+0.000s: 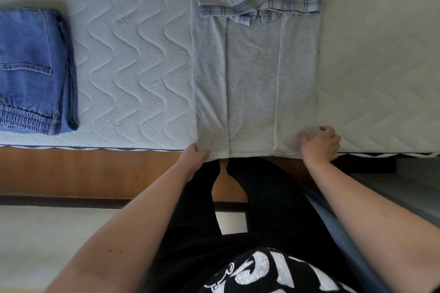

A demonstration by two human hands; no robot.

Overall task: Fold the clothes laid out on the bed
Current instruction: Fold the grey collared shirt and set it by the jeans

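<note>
A light grey shirt [252, 74] with plaid sleeve cuffs lies lengthwise on the white quilted mattress [133, 54], both sides folded in toward its middle. Its hem hangs at the near edge of the bed. My left hand [194, 158] pinches the hem's left corner. My right hand [320, 141] grips the hem's right corner, fingers curled into the cloth. A folded pair of blue jeans [35, 71] rests on the mattress at the left.
The wooden bed frame [83, 169] runs along the near side of the mattress, with pale floor below it. My legs in black trousers stand against the frame right under the shirt's hem.
</note>
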